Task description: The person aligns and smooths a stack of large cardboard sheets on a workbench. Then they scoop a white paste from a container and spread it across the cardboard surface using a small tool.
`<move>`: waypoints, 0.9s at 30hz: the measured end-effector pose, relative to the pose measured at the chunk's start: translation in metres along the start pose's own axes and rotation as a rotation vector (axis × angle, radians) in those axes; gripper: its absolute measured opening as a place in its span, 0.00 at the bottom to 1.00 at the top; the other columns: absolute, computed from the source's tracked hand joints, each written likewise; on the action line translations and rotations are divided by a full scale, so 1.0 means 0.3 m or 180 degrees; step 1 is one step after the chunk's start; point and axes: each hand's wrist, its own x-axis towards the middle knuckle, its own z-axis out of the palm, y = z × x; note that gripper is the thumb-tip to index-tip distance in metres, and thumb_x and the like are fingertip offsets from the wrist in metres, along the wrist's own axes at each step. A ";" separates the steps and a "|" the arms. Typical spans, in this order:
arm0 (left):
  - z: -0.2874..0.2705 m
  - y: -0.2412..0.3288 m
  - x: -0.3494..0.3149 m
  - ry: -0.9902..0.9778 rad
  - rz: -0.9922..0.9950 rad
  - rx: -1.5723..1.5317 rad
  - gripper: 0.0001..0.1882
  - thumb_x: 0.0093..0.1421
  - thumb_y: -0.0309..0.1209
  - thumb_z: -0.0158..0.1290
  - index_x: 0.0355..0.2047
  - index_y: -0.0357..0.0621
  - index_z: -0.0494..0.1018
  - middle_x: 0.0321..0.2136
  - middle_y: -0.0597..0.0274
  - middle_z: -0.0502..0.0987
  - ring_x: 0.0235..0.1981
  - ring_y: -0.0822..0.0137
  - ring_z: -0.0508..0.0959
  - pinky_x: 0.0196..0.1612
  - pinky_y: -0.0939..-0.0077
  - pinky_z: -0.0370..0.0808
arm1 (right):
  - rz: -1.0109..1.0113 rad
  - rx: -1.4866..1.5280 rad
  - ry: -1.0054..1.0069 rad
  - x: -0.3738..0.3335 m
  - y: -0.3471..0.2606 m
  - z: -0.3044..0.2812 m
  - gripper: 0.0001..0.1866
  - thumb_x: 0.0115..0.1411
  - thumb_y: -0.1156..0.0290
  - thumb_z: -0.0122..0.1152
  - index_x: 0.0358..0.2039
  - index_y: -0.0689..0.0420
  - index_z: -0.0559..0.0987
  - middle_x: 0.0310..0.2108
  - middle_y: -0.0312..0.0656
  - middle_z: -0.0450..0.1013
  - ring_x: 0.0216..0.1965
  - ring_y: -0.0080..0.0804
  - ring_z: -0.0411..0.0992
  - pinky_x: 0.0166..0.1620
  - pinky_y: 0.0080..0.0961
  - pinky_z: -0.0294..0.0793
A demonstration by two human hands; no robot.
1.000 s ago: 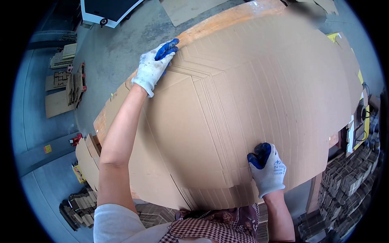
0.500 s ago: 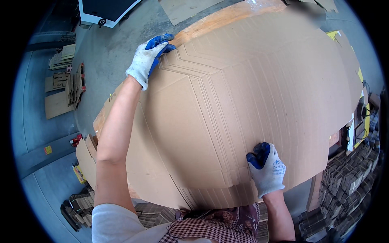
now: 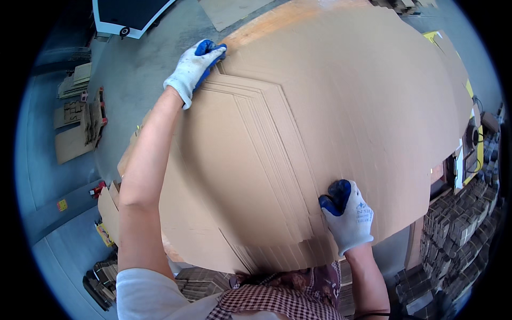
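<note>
Edges of the big brown cardboard sheets (image 3: 373,117) have spread into wider steps since one second ago, and my left hand (image 3: 193,66) has gone a little farther out from the body. My right hand (image 3: 349,218) has stayed in nearly the same place on the sheets. I see all this from far off, through the camera on the head.

The sheets lie in a wide pile in front of the body, on top of an orange-brown wooden board (image 3: 256,29) that peeks out at the far side. My left hand, in a white and blue glove, is closed on their far left edge, with its fingers bent in. I cannot tell how many sheets it has. My right hand wears the same kind of glove. Its fingers are curled, with just a small gap by the thumb, and it rests near the steps, on their right. I cannot tell if it pinches anything.

A checked apron (image 3: 272,298) is close to the near edge. Tied cardboard bundles (image 3: 453,229) are piled at the right.
</note>
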 end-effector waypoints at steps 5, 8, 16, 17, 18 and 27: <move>0.007 0.004 -0.008 0.0041 -0.0002 -0.0035 0.11 0.67 0.37 0.59 0.42 0.43 0.81 0.34 0.71 0.82 0.34 0.78 0.73 0.39 0.83 0.68 | -0.0062 0.0015 -0.0120 0.000 -0.009 -0.040 0.26 0.59 0.59 0.71 0.53 0.56 0.73 0.46 0.47 0.79 0.45 0.51 0.80 0.47 0.41 0.78; 0.002 0.000 -0.009 0.0065 0.0124 -0.0099 0.11 0.67 0.38 0.59 0.40 0.43 0.82 0.33 0.71 0.82 0.33 0.78 0.72 0.38 0.83 0.68 | 0.0018 0.0120 -0.0255 0.004 -0.019 -0.040 0.26 0.60 0.58 0.70 0.53 0.56 0.73 0.47 0.48 0.78 0.45 0.49 0.80 0.46 0.41 0.79; 0.023 0.003 -0.047 0.0818 0.1377 0.1736 0.13 0.60 0.41 0.64 0.43 0.50 0.83 0.39 0.65 0.83 0.41 0.66 0.80 0.47 0.70 0.75 | 0.0026 -0.0494 -0.0216 -0.001 -0.040 0.007 0.28 0.64 0.53 0.65 0.57 0.57 0.70 0.51 0.48 0.75 0.47 0.48 0.80 0.45 0.46 0.79; 0.067 0.057 -0.104 0.1077 0.2270 0.2605 0.14 0.59 0.42 0.64 0.43 0.51 0.83 0.42 0.63 0.83 0.45 0.61 0.80 0.50 0.63 0.75 | 0.0031 -0.0496 -0.0205 -0.001 -0.035 0.004 0.27 0.64 0.53 0.65 0.56 0.57 0.70 0.51 0.48 0.75 0.47 0.48 0.80 0.45 0.46 0.79; 0.123 0.164 -0.203 0.0550 0.2673 0.2301 0.16 0.60 0.44 0.62 0.45 0.53 0.83 0.46 0.60 0.81 0.50 0.53 0.78 0.59 0.54 0.71 | 0.0032 -0.0486 -0.0188 0.001 -0.029 -0.002 0.27 0.65 0.54 0.64 0.56 0.57 0.70 0.51 0.48 0.75 0.47 0.48 0.80 0.45 0.46 0.79; 0.457 0.257 -0.636 -0.2112 0.3521 0.2335 0.10 0.57 0.44 0.60 0.32 0.54 0.79 0.34 0.63 0.73 0.44 0.58 0.77 0.68 0.44 0.64 | -0.0154 -0.0484 -0.0128 0.003 -0.019 0.006 0.24 0.65 0.55 0.63 0.55 0.53 0.72 0.50 0.47 0.75 0.46 0.48 0.80 0.45 0.46 0.79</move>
